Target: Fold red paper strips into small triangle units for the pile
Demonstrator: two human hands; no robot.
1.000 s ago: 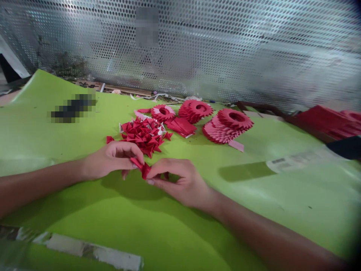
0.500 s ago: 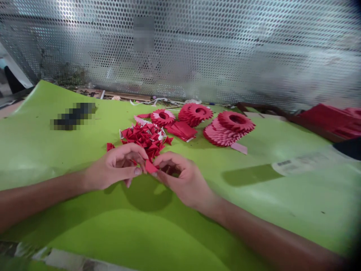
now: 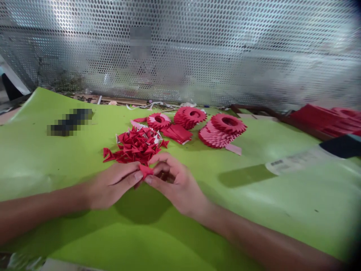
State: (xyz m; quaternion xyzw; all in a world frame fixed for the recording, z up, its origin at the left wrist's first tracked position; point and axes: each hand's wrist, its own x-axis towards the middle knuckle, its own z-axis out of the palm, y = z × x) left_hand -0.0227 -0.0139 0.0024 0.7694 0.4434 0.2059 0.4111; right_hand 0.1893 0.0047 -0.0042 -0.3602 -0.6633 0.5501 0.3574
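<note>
A small piece of folded red paper (image 3: pixel 146 171) is pinched between both hands over the green tabletop. My left hand (image 3: pixel 113 184) grips its left side, thumb along the near face. My right hand (image 3: pixel 180 184) holds the right side between thumb and fingers, the other fingers curled. Just beyond the hands lies a heap of folded red paper triangles (image 3: pixel 138 145), a few of them white-edged. Behind it, to the right, is a stack of flat red paper slips (image 3: pixel 177 133).
Rings of folded paper stand at the back: a small red-pink ring (image 3: pixel 158 120), a red stack (image 3: pixel 189 117) and a taller red-pink stack (image 3: pixel 222 131). A clear bottle-like object with a dark end (image 3: pixel 299 160) lies right. Red paper (image 3: pixel 318 118) sits far right; perforated metal (image 3: pixel 180 49) rises behind.
The red paper has turned and now looks more folded. My left fingers have straightened and closed onto it, and my right thumb has come to its near edge. The view has shifted slightly.
</note>
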